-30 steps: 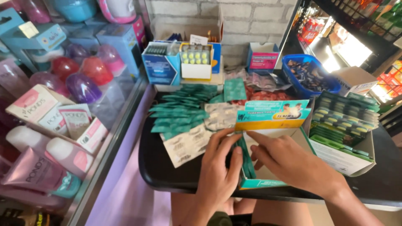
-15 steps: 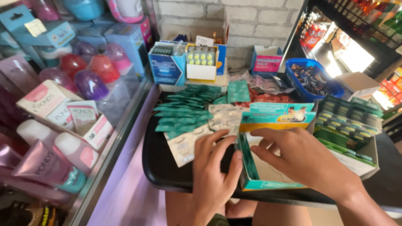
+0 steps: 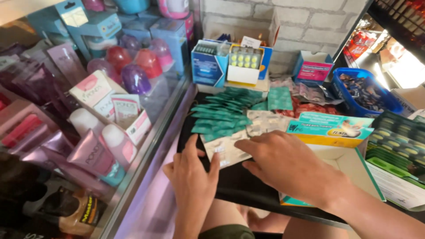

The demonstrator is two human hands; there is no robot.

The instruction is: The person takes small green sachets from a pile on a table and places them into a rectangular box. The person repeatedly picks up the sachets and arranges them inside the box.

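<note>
A: Where are the hands?

B: Both rest on a dark tray (image 3: 248, 183). The left hand (image 3: 192, 175) lies flat, fingers spread, its grip empty, touching the near edge of a silvery blister sheet (image 3: 226, 148). The right hand (image 3: 287, 166) lies open-palmed just right of that sheet, holding nothing.

A: How far along does the sorting look?

B: Partway, I judge. Green sachets (image 3: 221, 117) lie fanned behind the sheet; the open box (image 3: 349, 166) to its right looks empty.

Pale brick wall (image 3: 283, 22) — glass showcase (image 3: 146, 110)
</note>
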